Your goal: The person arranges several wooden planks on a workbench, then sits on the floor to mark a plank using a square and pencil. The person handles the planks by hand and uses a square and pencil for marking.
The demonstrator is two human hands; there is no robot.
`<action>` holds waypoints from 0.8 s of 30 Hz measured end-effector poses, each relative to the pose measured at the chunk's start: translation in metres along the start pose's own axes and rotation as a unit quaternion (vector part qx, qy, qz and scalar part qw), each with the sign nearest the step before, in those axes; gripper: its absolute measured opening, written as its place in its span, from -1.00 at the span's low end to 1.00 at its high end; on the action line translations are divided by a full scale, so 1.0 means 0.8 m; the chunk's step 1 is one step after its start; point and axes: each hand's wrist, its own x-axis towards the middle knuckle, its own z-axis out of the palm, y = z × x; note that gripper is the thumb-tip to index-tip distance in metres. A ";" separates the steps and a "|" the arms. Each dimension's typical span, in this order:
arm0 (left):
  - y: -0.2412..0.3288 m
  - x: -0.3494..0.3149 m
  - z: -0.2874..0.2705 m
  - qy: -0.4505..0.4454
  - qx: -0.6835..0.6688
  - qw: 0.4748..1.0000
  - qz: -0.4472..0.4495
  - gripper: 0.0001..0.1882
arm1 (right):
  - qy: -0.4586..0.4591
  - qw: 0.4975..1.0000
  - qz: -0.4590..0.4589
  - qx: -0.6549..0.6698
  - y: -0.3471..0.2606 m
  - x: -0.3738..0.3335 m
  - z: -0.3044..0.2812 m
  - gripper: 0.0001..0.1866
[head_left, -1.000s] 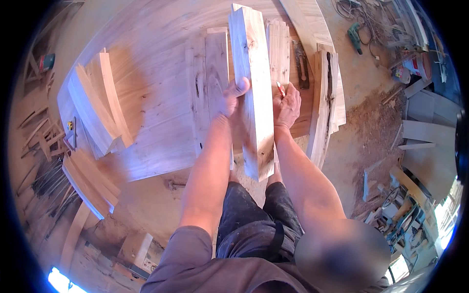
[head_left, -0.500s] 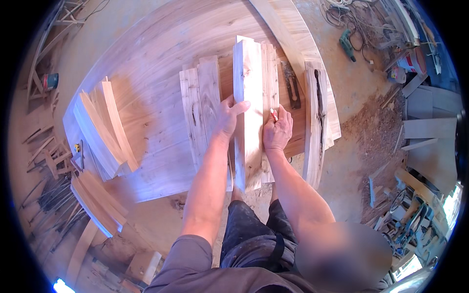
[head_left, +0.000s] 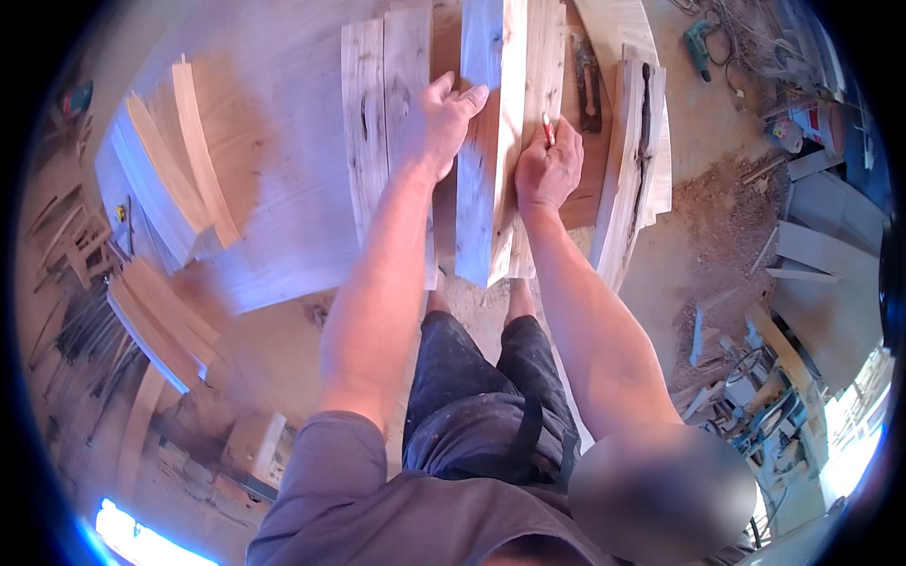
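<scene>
A: Head view, the only one. Risks first?

B: The thick timber (head_left: 479, 179) shows a broad left face and a narrow pale upper one; looks stood on edge, base hidden. My guess: it could tip sideways if support from the left slackens or pushes unevenly.

A: Anything else?

B: Pale plank (head_left: 540, 90) just right of the timber looks loose. If nudged, a pencil stroke there could wander. Dark slotted metal piece (head_left: 589, 90) farther right of the timber; a stray knuckle might catch it.

A: Where's the timber, exactly?

B: Between the two hands, over the tabletop (head_left: 302, 160). Near end points at the wearer. Whether that end overhangs the tabletop's edge, cannot tell. Two boards (head_left: 406, 94) lie left of it; a cracked plank (head_left: 638, 151) lies right, past the metal piece.

A: Hands?

B: Left hand (head_left: 442, 127), at the timber's left side: thumb and forefinger spread wide, thumb seemingly against the broad face. No wrap around the wood visible; remaining fingers mostly hidden, pressure unknown.

A: And the other?

B: Right hand (head_left: 550, 170), just right of the timber, above the pale plank: fingers curled in, pinching a red pencil (head_left: 548, 129), its pale end up. Contact with the plank likely; the writing end is hidden.
</scene>
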 end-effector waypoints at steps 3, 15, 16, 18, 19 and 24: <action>-0.010 0.001 -0.014 -0.069 -0.024 0.997 0.008 -0.22 | -0.007 1.000 0.014 -0.002 -0.001 0.000 0.003 -0.68; -0.016 -0.048 -0.032 -0.122 0.024 0.991 0.044 -0.15 | 0.005 1.000 -0.010 -0.008 0.007 0.001 0.004 -0.71; -0.022 -0.053 -0.032 -0.121 -0.013 0.991 0.048 -0.15 | 0.000 1.000 -0.004 -0.009 0.006 0.000 0.004 -0.72; -0.029 -0.064 -0.030 -0.121 -0.089 0.987 0.051 -0.13 | -0.003 1.000 -0.005 -0.012 0.007 0.002 0.005 -0.73; -0.030 -0.068 -0.028 -0.114 -0.103 0.987 0.051 -0.11 | -0.005 1.000 -0.003 -0.015 0.009 0.002 0.006 -0.74; -0.033 -0.075 -0.022 -0.101 -0.072 0.989 0.085 -0.07 | 0.006 1.000 -0.004 -0.009 0.017 0.005 0.010 -0.77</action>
